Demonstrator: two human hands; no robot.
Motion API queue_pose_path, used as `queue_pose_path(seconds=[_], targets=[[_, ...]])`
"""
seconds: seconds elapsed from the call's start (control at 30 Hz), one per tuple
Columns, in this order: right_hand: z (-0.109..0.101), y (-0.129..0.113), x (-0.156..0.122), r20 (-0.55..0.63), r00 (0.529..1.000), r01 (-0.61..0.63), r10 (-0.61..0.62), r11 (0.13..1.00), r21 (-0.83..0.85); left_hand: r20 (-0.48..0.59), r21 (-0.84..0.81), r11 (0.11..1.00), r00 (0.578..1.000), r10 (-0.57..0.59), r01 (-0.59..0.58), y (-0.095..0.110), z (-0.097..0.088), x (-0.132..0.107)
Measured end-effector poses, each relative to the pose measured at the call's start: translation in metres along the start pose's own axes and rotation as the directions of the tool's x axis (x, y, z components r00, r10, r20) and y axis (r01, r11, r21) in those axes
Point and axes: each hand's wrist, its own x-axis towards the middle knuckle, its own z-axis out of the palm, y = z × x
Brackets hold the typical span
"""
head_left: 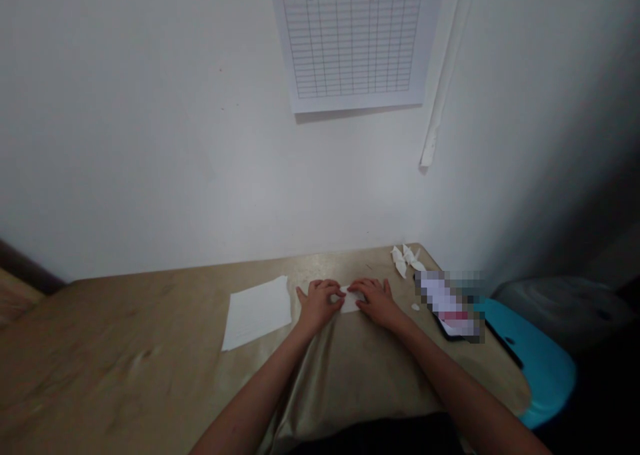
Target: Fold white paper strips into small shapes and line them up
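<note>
A small folded piece of white paper [351,301] lies on the wooden table [125,348] between my hands. My left hand [320,301] has its fingers curled and pinches the paper's left edge. My right hand [375,299] presses down on the paper's right part with bent fingers. A stack of white paper sheets [257,311] rests just left of my left hand. Most of the small paper is hidden under my fingers.
Folded white paper figures [406,259] sit at the table's far right corner. A blurred-out flat object [450,305] lies at the right edge. A blue stool [537,361] stands to the right. A printed grid sheet [353,38] hangs on the wall.
</note>
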Motion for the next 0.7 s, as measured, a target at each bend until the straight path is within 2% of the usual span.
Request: queue_pose_path(seconds=[0.2,0.4,0.7], targets=[[-0.004,0.01,0.001,0.063,0.998,0.028,-0.03,0.999,0.031,0.009,-0.011,1.0,1.0,0.011,-0.011,-0.003,-0.002,0.0],[-0.009,0.017,-0.003,0.087,0.992,0.082,-0.088,0.994,0.07,0.029,-0.016,1.0,1.0,0.01,-0.01,-0.003,-0.003,-0.001],[-0.011,0.021,-0.003,0.123,0.986,0.103,-0.113,0.991,0.087,0.045,-0.018,1.0,0.999,0.02,-0.019,-0.008,-0.002,0.003]])
